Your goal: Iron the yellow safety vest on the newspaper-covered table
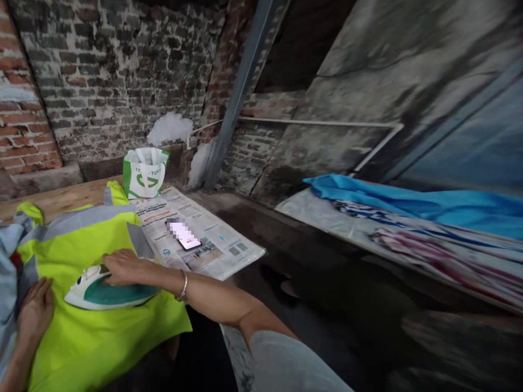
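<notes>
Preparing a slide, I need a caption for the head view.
Right hand holding an iron on a yellow garment with grey bands, left hand at the garment's left side.

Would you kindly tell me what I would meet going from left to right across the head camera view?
Left hand → iron → phone → slanting metal post → bright blue cloth.

Past the far edge of the wooden table (61, 200) stands a worn brick wall (134, 71), with a white patch (170, 129) low on it. Beyond the far right corner, a grey post (241, 81) rises near a dark opening (304, 43). A white pipe (318, 123) crosses the wall. Dim floor (327, 294) lies off the right edge.
</notes>
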### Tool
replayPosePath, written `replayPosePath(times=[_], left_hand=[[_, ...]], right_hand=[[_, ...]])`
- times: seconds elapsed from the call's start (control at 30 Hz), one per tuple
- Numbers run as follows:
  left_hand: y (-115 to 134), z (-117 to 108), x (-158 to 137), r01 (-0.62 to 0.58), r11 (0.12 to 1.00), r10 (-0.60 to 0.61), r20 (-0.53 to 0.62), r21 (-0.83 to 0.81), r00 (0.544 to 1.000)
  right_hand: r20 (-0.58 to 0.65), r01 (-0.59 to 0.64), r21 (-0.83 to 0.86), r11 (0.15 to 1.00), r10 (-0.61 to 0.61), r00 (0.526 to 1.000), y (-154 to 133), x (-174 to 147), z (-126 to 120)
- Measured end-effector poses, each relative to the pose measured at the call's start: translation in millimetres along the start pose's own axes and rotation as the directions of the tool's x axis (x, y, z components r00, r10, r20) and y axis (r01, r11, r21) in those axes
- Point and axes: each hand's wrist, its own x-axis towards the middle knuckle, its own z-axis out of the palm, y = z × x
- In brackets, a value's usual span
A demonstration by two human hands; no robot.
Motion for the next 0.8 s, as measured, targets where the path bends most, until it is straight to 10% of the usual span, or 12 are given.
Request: replayPosePath(times=[0.13,0.33,0.57,0.8], left_hand=[[30.8,-34.5,-3.1,0.12,0.992,-0.12,-0.001,-0.042,0.993],[121.7,-83.4,-56.9,0.185,0.979,-0.19,-0.052,-0.085,0.98],[211.7,-46.0,-92.9,0.325,0.853,-0.3,0.125,-0.408,0.946],[256.2,-20.3,-80.6,0.408,0.764,-0.371,0.178,-0.499,0.912]], right_hand=[[-0.036,0.146,0.082,0.986,-0.144,0.989,14.7,-15.6,-27.9],[0.018,0.04,-0.004,0.999,-0.04,0.999,25.9,-42.5,-36.0],[-0.184,0.045,0.226,0.973,-0.003,0.983,-11.0,-58.5,-20.8],[-0.368,-0.072,0.435,0.897,0.251,0.896,49.8,-44.7,30.6]])
